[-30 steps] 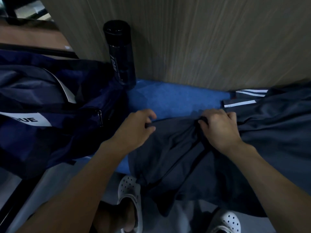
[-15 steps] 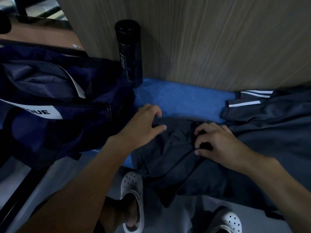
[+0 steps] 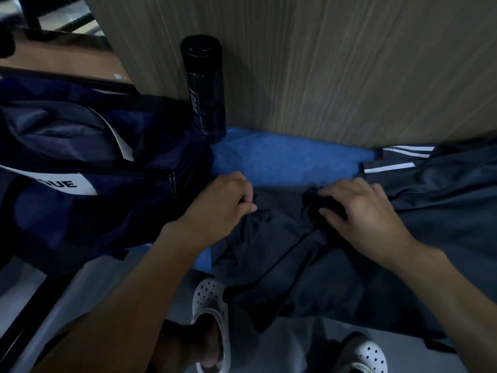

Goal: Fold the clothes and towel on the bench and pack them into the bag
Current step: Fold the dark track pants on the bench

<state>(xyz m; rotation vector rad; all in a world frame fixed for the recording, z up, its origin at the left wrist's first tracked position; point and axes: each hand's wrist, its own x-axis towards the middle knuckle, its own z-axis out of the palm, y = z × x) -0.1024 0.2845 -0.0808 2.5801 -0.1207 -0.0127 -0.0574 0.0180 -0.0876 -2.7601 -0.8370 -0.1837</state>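
The navy bag (image 3: 80, 184) filled the nine o'clock side of the bench, lying slumped with a white label on its flank and a zip pull hanging at its three o'clock end. Its mouth gaped toward ten o'clock. Only greyish lining or cloth showed inside, and I could not tell which.

A black bottle (image 3: 204, 87) stood upright at eleven o'clock, against the wood-grain panel (image 3: 336, 63) that closed off the far side. It was just beside the bag's corner. Between the bottle and the hands lay a blue surface (image 3: 282, 160), and whether it was towel or bench cover I could not tell. At two o'clock a dark piece with white stripes (image 3: 403, 157) lay against the panel. Two white clogs (image 3: 209, 305) showed on the floor at six o'clock.

The dark grey garment (image 3: 295, 251) lay at the centre and ran out toward three and four o'clock. Its long axis ran roughly along the nine-to-three line. Its far edge lay straight between the two hands, facing twelve o'clock, and its near part drooped over the bench front at six o'clock, rumpled and creased.

The left hand (image 3: 223, 203) was curled at the garment's nine o'clock corner, thumb and fingertips pinching the edge. The right hand (image 3: 360, 211) sat knuckles up at one o'clock of centre, fingers bent and thumb drawn in around a bunched fold of the same cloth. Nothing lay between the garment and the bag.
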